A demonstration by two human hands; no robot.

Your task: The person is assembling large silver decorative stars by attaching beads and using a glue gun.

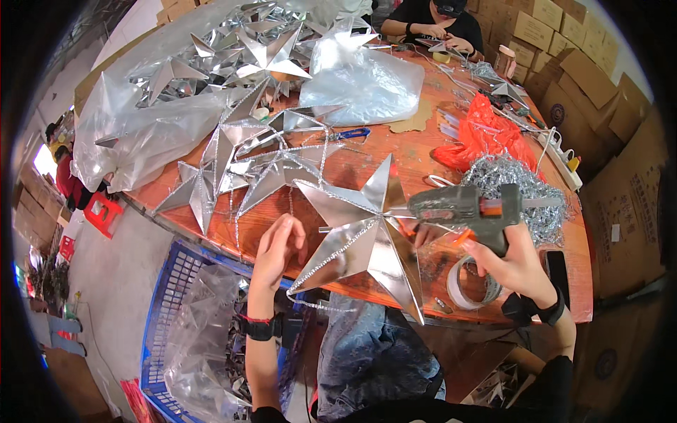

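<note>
A shiny silver five-pointed star [345, 243] stands at the table's near edge, with a strand of silver tinsel running along one ridge to a lower point and trailing off below. My right hand [511, 261] is wrapped round the handle of a dark green hot glue gun [451, 204], its nozzle at the star's middle. Beside the star's left side, my left hand [278, 250] is raised with loosely bent fingers and nothing visible in them. Just beyond it lie several tinsel-trimmed silver stars [282, 169].
Clear plastic bags [367, 77] and a heap of silver stars [261, 53] fill the far left. Right: red plastic bag [486, 130], tinsel pile [518, 180], tape roll [476, 285], phone [557, 271], power strip [563, 161]. A blue basket [159, 338] stands below; a co-worker [451, 28] sits opposite.
</note>
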